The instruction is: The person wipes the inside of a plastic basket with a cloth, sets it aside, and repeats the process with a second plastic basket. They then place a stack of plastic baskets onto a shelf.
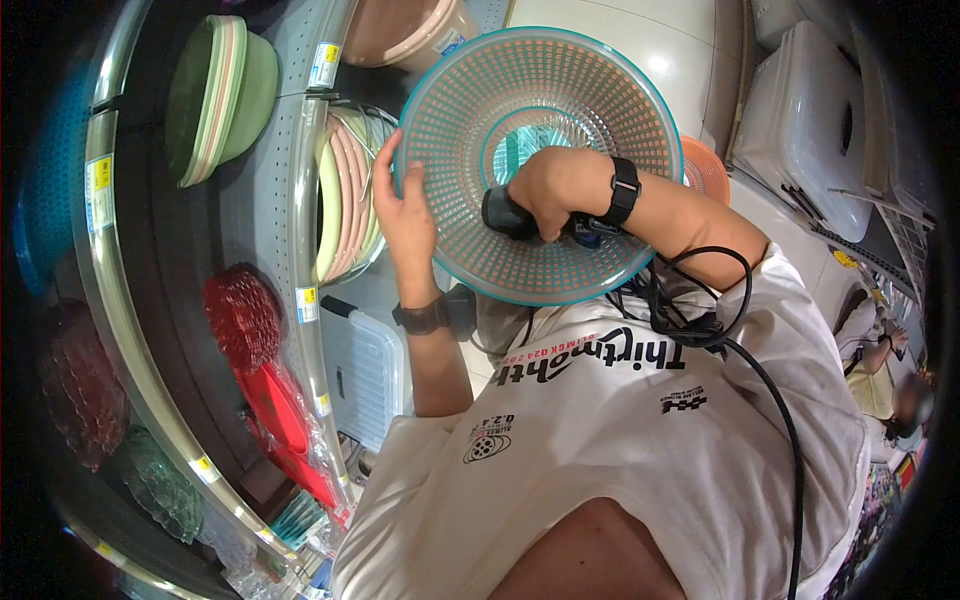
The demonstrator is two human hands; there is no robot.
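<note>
Writing first. The shirt (600,430) bears large black lettering, partly folded, beginning "Thirt"; a smaller red line runs beside it, and "0.2.4" stands above a round printed emblem. Yellow-and-white price labels (100,190) sit along the shelf rails (307,190); their print is too small for me to read. Blue lettering by my right hand (545,190) is partly covered and not legible.

The perforated basket (460,110), teal at the rim, is in front of the shirt. My left hand (405,225) has its fingers and thumb clamped on the basket's left rim. My right hand reaches inside, fingers closed around a dark object (508,214). A black cable (795,450) loops near the right forearm and runs down over the shirt.

Edges: the left rim lies near the stacked pink and green basins (350,195); the pink tub (405,30) is close at the upper left. An orange basket (706,170) shows past the right rim. Open room: tiled floor (620,25) extends beyond the upper rim, towards the clear storage boxes (800,130) at right.
</note>
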